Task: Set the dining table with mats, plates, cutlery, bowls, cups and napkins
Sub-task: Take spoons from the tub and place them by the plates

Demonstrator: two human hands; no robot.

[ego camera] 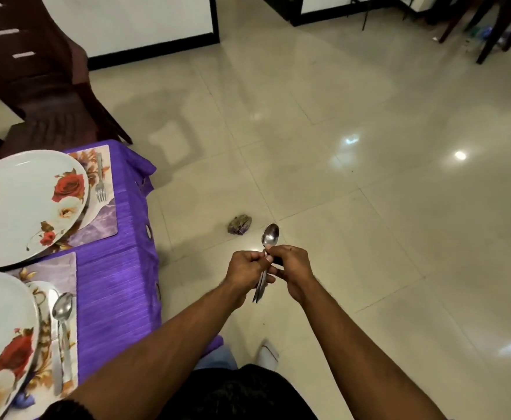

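Steel spoon [270,236] bowl above left hand [246,269], right hand [290,268], both pinching handle.

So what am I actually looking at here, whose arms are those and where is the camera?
There is no machine here. The single picture comes from a wide-angle camera worn on a person's head, looking forward and down, so the two arms are that person's own. They stand beside a table covered with a purple cloth, over a shiny tiled floor. The left hand and right hand meet in front, together holding a small bundle of cutlery: a spoon sticks up from the grip and other handles hang below. On the table lie floral mats; the far plate has a fork beside it, the near plate another spoon. A small crumpled thing lies on the floor.
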